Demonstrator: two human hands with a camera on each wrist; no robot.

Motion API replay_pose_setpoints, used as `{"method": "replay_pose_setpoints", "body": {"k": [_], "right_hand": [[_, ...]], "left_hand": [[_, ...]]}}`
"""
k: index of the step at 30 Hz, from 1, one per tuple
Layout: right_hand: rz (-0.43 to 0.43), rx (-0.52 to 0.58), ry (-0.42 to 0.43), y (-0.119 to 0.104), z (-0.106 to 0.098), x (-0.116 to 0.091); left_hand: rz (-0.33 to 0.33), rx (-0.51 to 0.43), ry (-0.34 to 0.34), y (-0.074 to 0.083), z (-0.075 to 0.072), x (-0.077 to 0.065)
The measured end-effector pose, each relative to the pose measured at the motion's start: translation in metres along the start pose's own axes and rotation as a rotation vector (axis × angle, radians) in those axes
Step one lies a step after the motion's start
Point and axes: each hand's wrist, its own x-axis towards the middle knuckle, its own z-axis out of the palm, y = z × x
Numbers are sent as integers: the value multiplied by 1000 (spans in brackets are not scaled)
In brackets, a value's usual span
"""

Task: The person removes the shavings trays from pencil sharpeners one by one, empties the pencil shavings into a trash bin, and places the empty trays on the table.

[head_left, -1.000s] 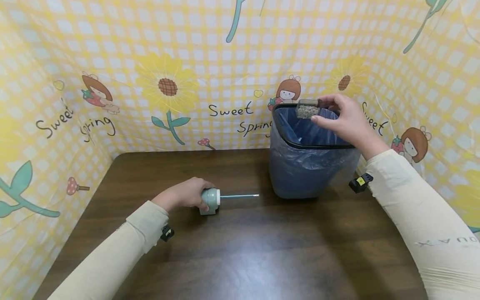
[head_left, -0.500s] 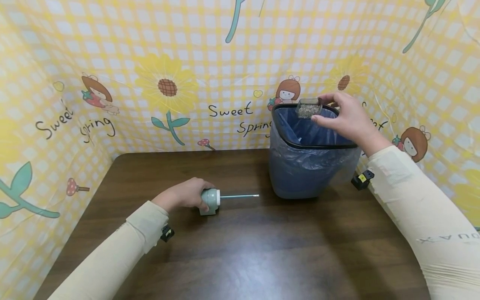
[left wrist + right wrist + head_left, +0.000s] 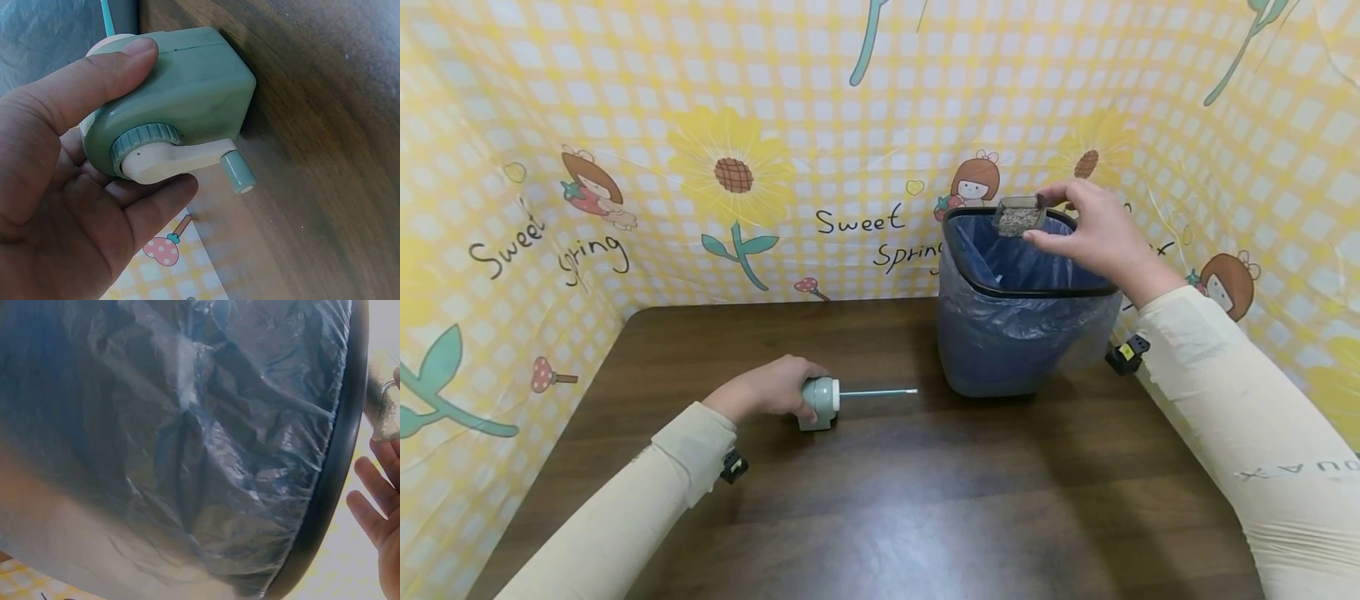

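My left hand point(image 3: 775, 387) grips a green pencil sharpener point(image 3: 817, 408) that lies low over the table. A thin blue pencil point(image 3: 876, 392) sticks out of its white front, pointing right. In the left wrist view, the sharpener's white crank point(image 3: 181, 159) with a green knob shows beside my fingers. At the upper right, my right hand point(image 3: 1097, 233) pinches a small see-through shavings drawer point(image 3: 1019, 220) by one end. Grey-brown shavings are inside it. The drawer is held over the mouth of a trash bin point(image 3: 992, 354). Only part of the drawer point(image 3: 389, 419) shows in the right wrist view.
The bin has a blue plastic liner point(image 3: 206, 425) folded over its black rim point(image 3: 344, 444). It stands at the back right of the dark wooden table point(image 3: 880, 500). A yellow checked cloth point(image 3: 850, 125) hangs close behind and along both sides.
My right hand and the drawer have shifted slightly right, with the drawer tipped a little so more of its inside shows. My left hand and the sharpener have stayed in place.
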Motion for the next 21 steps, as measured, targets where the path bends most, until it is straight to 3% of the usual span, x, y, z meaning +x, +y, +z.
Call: {"method": "replay_pose_setpoints", "body": {"k": [21], "right_hand": [[-37, -194, -48, -2, -10, 4]], "left_hand": [[-15, 11, -1, -2, 1, 1]]}}
